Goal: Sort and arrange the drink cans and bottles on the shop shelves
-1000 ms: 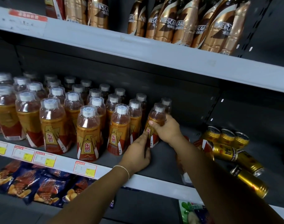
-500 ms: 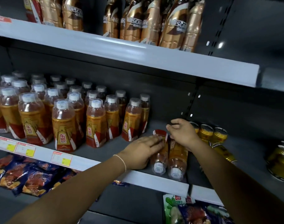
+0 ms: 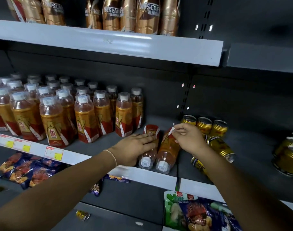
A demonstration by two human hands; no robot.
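Two orange-and-red drink bottles lie on their sides on the middle shelf (image 3: pixel 95 147), white caps toward the front edge. My left hand (image 3: pixel 135 147) rests flat on the left lying bottle (image 3: pixel 148 158), fingers stretched along it. My right hand (image 3: pixel 189 139) pinches the far, bottom end of the right lying bottle (image 3: pixel 167 150) with curled fingers. Left of them, several matching bottles (image 3: pixel 85 120) stand upright in rows.
Gold cans (image 3: pixel 204 125) stand right of my right hand, and others lie tipped over (image 3: pixel 222 147) under my forearm. Larger gold cans (image 3: pixel 289 155) sit at far right. Nescafé bottles (image 3: pixel 147 15) fill the top shelf. Snack bags (image 3: pixel 30 170) and a stray can (image 3: pixel 83 215) lie below.
A second ago my right hand held an upright bottle at the row's right end. Both hands have moved right onto the two lying bottles, and the view has shifted right.
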